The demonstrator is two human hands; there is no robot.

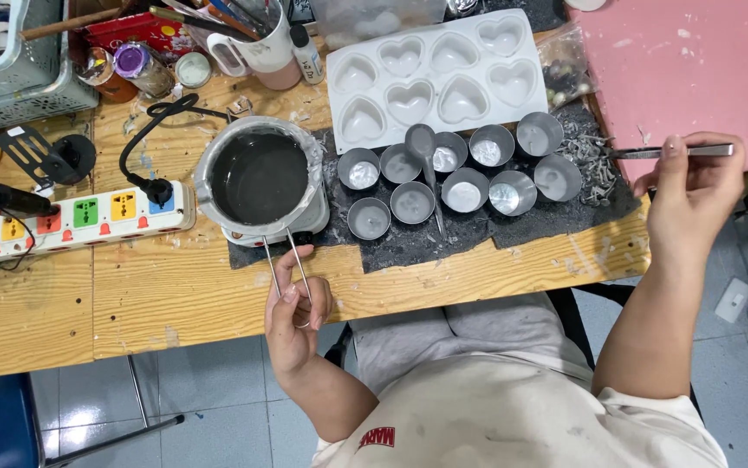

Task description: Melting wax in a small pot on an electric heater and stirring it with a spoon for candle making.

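My left hand [298, 305] grips the wire handle [288, 264] of a small metal pot [260, 176] of dark liquid, which rests on a white hot plate [313, 224] on the wooden table. My right hand [693, 192] holds a pair of metal tweezers [670, 152] level, with the tips pointing left at a heap of small metal bits [595, 165]. Between the hands stand several round metal cups [465, 190] on a black mat. A grey spoon [424, 152] lies across the cups. Behind them sits a white heart-shaped mould tray [339, 52].
A white power strip [79, 217] with coloured sockets lies at the left, with the black plug [153, 186] of the hot plate in it. A grey basket [19, 78], a mug of brushes [257, 39], jars and a pink board [686, 69] line the back.
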